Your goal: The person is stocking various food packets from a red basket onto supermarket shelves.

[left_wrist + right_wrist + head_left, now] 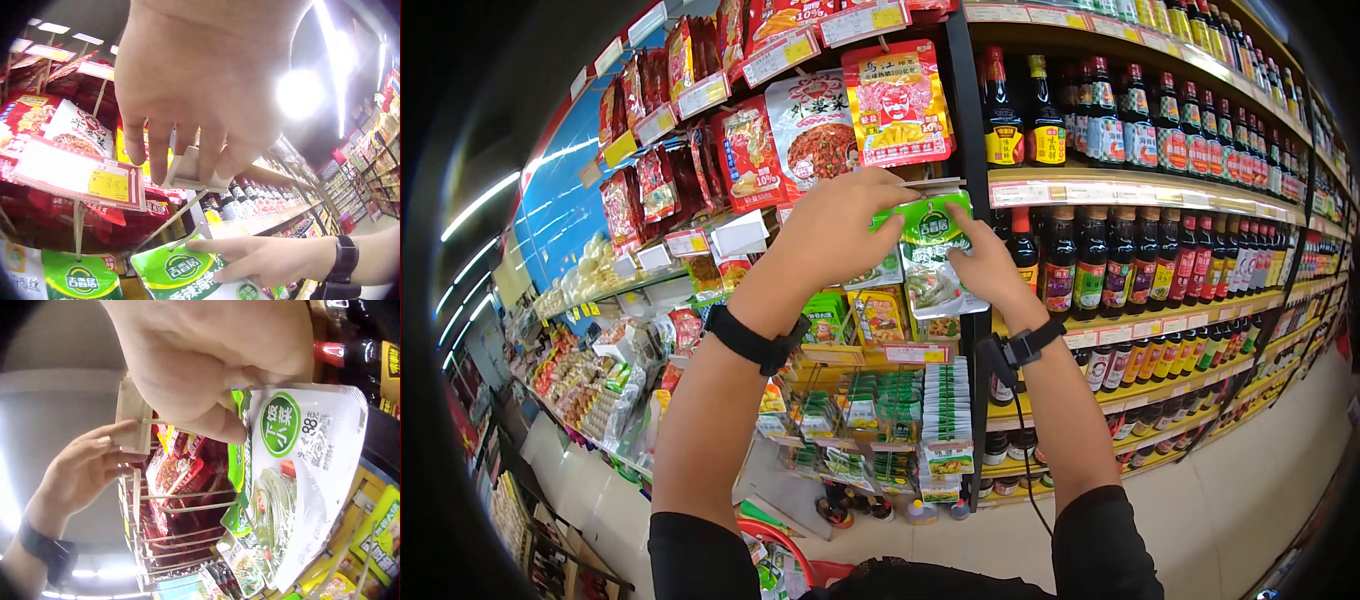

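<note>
A green and white food packet (940,255) hangs by its top at a metal hook, beside the dark shelf post. My right hand (998,268) pinches its upper right part; in the right wrist view the thumb lies by the green edge of the packet (306,469). My left hand (840,228) is at the hook's end, its fingers on the pale price-tag holder (199,170) above the packet (181,269). In the right wrist view the left hand (81,469) touches that holder (132,415) from the side.
Red pickle packets (900,102) hang above on hooks with price tags. Sauce bottles (1105,260) line the shelves to the right. Stacked green packets (948,400) hang below. A red basket (775,540) is low, near my body.
</note>
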